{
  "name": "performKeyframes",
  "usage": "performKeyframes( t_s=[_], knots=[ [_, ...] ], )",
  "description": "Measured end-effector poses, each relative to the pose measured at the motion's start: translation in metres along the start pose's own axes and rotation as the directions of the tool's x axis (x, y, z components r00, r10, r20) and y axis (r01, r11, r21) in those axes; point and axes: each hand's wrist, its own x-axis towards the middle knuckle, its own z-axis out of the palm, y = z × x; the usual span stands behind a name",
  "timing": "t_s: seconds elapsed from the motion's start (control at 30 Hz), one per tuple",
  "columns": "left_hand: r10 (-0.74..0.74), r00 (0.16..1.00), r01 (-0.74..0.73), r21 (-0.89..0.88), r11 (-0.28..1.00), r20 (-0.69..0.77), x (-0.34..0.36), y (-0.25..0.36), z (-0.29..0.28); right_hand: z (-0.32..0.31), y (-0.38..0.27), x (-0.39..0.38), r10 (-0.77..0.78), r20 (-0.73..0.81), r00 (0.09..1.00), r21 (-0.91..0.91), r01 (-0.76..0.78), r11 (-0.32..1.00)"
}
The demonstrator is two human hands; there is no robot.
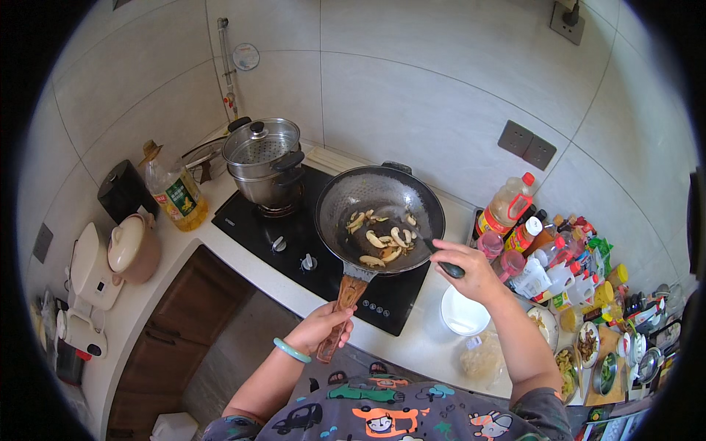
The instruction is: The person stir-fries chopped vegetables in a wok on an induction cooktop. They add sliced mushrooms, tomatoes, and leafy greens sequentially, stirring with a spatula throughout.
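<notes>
A dark wok (pixel 351 192) sits on the right side of the black gas hob (pixel 254 235). In it lie several pale slices that look like mushroom (pixel 376 241), some browned at the edges. My left hand (pixel 323 328), below a pale green bangle, is closed around the wok's wooden handle (pixel 351 292), which points toward me. My right hand (pixel 468 269) grips a spatula by its black handle (pixel 451 270). The spatula reaches over the wok's right rim toward the slices; its far end is hard to make out.
A lidded steel steamer pot (pixel 261 165) stands on the left burner, with an oil bottle (pixel 179 198) beyond it. Close to the wok's right are a white bowl (pixel 465 312) and a plastic bag (pixel 482 359). Sauce bottles (pixel 507 204) and food dishes (pixel 588 344) crowd the right counter.
</notes>
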Motion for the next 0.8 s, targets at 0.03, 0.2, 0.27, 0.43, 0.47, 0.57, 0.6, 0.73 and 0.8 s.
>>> performKeyframes(
  t_s=[0.03,0.2,0.27,0.43,0.47,0.57,0.6,0.73,0.8],
  knots=[
    [0.002,1.0,-0.002,0.009,1.0,0.0,0.001,0.001,0.001,0.004,0.002,-0.001,0.038,-0.047,0.998,-0.037,-0.04,0.999],
    [0.009,1.0,-0.009,0.037,0.999,-0.003,-0.004,0.005,-0.001,0.03,0.022,-0.014,0.083,-0.116,0.99,-0.112,-0.096,0.989],
    [0.015,1.0,-0.014,0.028,0.999,-0.008,-0.005,0.004,-0.004,0.03,0.015,-0.009,0.068,-0.073,0.995,-0.08,-0.073,0.994],
    [-0.01,1.0,0.011,0.028,1.0,-0.02,-0.007,0.008,-0.003,0.043,0.0,0.01,-0.015,-0.061,0.998,-0.008,0.015,1.0],
    [-0.007,1.0,0.007,0.032,0.999,-0.015,-0.007,0.008,-0.003,0.049,0.001,0.013,-0.033,-0.042,0.999,0.016,0.033,0.999],
    [0.002,1.0,-0.003,0.028,1.0,0.006,-0.006,0.006,-0.007,0.067,0.004,0.023,-0.058,0.147,0.987,0.017,0.056,0.998],
    [0.005,1.0,-0.006,0.024,1.0,0.015,-0.006,0.005,-0.008,0.072,0.006,0.027,-0.067,0.201,0.977,-0.006,0.07,0.998],
    [0.002,1.0,-0.002,0.021,1.0,0.016,-0.006,0.005,-0.008,0.074,0.02,0.037,-0.036,0.146,0.989,-0.049,0.044,0.998],
    [0.012,1.0,-0.012,0.022,1.0,0.026,-0.007,0.005,-0.008,0.066,0.023,0.038,-0.017,0.06,0.998,0.016,0.016,1.0]
  ],
)
